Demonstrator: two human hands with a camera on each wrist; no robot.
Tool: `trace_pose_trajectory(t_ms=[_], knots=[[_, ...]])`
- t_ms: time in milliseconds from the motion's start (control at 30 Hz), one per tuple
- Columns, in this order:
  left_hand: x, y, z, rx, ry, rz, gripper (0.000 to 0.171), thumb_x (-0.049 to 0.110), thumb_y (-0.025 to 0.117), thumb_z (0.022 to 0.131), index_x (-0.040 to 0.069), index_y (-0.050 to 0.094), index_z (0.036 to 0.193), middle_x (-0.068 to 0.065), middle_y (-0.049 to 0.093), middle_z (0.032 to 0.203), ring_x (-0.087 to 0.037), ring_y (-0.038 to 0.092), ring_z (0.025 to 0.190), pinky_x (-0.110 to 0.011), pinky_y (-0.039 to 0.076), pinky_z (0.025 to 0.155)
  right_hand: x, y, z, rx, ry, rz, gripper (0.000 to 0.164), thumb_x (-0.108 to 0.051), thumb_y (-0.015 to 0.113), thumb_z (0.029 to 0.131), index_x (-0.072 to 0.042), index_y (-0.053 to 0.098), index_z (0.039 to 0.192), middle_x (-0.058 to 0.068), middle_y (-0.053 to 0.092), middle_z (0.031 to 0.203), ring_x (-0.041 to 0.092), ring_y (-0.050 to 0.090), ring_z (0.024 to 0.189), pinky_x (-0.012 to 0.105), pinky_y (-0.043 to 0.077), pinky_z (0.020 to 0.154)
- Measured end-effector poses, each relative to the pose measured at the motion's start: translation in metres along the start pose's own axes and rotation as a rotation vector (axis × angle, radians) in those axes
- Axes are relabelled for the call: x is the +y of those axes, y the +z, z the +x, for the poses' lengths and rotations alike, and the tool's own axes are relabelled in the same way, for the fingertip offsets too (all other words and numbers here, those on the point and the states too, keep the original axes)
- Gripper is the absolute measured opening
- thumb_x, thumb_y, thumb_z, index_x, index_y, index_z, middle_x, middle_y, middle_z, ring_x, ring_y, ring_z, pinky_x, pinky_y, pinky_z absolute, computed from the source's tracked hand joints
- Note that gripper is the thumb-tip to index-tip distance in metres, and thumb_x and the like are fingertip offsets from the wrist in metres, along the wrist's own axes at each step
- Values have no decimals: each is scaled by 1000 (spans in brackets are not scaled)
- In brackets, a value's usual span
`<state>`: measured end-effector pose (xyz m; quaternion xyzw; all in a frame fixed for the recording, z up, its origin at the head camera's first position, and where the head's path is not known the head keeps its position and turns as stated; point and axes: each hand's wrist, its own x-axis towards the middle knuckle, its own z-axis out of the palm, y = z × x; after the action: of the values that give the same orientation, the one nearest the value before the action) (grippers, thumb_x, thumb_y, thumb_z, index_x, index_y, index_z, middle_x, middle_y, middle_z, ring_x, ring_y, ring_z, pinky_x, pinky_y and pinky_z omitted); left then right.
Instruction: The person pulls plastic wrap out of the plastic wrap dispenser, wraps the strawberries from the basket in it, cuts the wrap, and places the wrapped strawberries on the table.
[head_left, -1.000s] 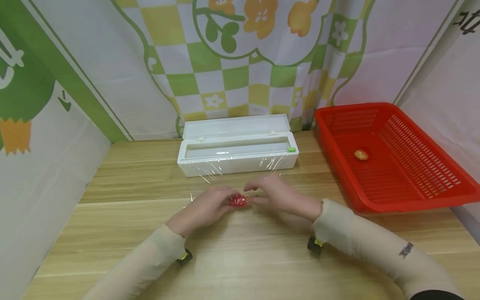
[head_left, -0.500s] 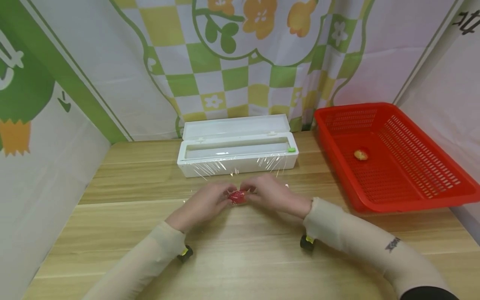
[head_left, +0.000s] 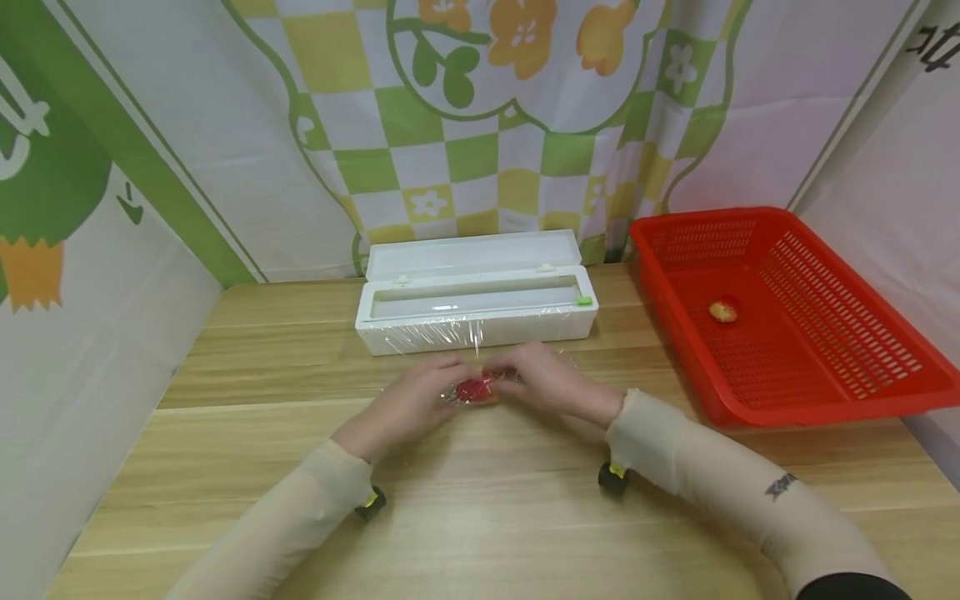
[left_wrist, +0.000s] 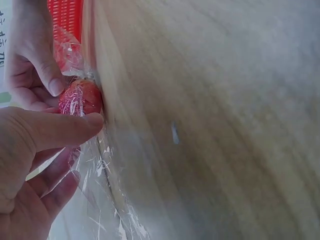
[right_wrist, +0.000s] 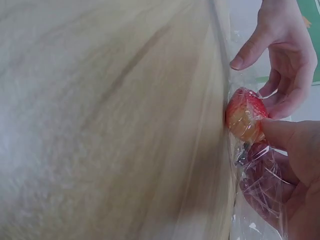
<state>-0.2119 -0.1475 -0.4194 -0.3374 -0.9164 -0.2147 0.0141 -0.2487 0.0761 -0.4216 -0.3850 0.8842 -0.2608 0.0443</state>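
A strawberry [head_left: 472,390], red with a paler yellowish end, lies between both hands over the table, with clear cling film [left_wrist: 102,165] around it. From the left, my left hand [head_left: 408,408] holds its film-covered side, the thumb over it in the left wrist view and the fingers bent behind. In the right wrist view that thumb stands a little apart from the fruit. My right hand [head_left: 551,383] pinches the pale end, thumb against the strawberry [right_wrist: 245,115]; crumpled film [right_wrist: 260,185] lies across its bent fingers. The hands partly hide the fruit.
Behind the hands stands a white cling film box [head_left: 480,333], lid raised, with a green slider [head_left: 583,300]. Film stretches down its front. At right is a red basket [head_left: 847,411] holding one small yellow-and-red piece [head_left: 723,312]. Patterned cloth [head_left: 420,125] hangs at the back.
My right hand has come left and slightly away from me, its fingers closing in on the strawberry. The film now gathers in creases toward the fruit. My left hand stays almost in place.
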Motion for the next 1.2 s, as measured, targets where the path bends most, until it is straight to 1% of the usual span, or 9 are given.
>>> trace_pose_trajectory(t_ms=[233,367,467,633,700,833,967,1100,1200], knots=[[-2,-3,1,-5,25,42,48,-6,65,81,14,64,124,0,64,124,-19,55,120,-38,43,106,6,1,1,18,-28,-19,23,-24,66,89,-18,71,110,-7,73,99,2,64,86,23,53,78],[-3,-4,1,-9,10,45,46,-3,64,84,16,63,125,1,65,123,-19,56,116,-38,45,103,5,-3,1,26,-30,-47,23,-22,68,88,-18,72,110,-5,74,101,4,65,87,24,54,78],[-5,-4,2,-9,0,40,44,-1,63,86,17,63,126,2,65,121,-17,57,110,-36,46,100,4,-5,0,51,-33,-90,23,-20,70,86,-17,73,108,-4,74,102,6,67,89,26,54,80],[-7,-3,5,1,6,13,43,-4,58,88,16,63,126,1,67,118,-17,59,107,-35,47,98,0,-8,-2,103,-111,-214,18,-16,73,83,-17,75,100,-5,73,94,10,64,87,29,52,79],[-8,-3,6,7,13,3,44,-4,56,89,17,63,126,2,67,118,-16,59,107,-35,47,98,-2,-9,-1,115,-144,-236,17,-15,73,82,-18,75,99,-5,72,92,11,62,85,29,51,78],[-10,-3,7,18,9,-4,47,-4,54,90,22,62,129,4,66,118,-14,58,110,-35,46,99,-2,-7,1,115,-165,-221,17,-15,72,83,-19,75,100,-4,73,96,10,63,89,29,52,82],[-12,-2,7,10,-9,8,53,-8,55,88,23,60,132,1,62,116,-15,56,111,-34,47,97,3,-3,2,99,-142,-202,21,-14,70,84,-20,74,104,-5,73,101,10,64,93,29,52,86],[-13,-1,8,7,-22,33,52,-6,55,89,22,60,132,1,62,115,-15,57,109,-34,48,97,7,-2,3,87,-115,-186,22,-14,70,85,-18,73,107,-3,73,104,11,65,96,30,53,87],[-12,-2,10,25,-12,52,47,-4,55,90,21,62,129,1,64,117,-17,58,111,-35,47,99,9,-2,3,82,-101,-177,24,-13,70,84,-17,73,108,-3,73,106,13,66,97,31,53,88]])
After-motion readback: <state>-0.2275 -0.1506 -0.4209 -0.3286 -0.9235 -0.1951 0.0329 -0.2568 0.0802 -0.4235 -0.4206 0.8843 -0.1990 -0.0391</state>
